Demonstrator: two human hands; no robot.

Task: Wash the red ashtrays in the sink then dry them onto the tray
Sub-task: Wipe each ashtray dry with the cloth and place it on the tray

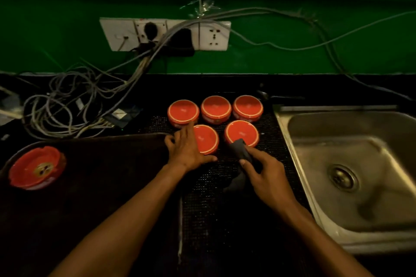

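Observation:
Several red ashtrays lie upside down on a black mesh mat (225,186) left of the steel sink (351,171): three in a back row (216,109) and two in front. My left hand (188,148) grips the front left ashtray (208,139) from its left side. My right hand (265,173) holds a dark cloth (239,149) whose tip touches the front right ashtray (242,132). One more red ashtray (37,167) sits right way up on the dark tray (101,164) at the left.
A tangle of grey cables (67,105) lies on the black counter behind the tray, running up to wall sockets (166,33) on the green wall. The sink basin is wet, with its drain (342,177) uncovered.

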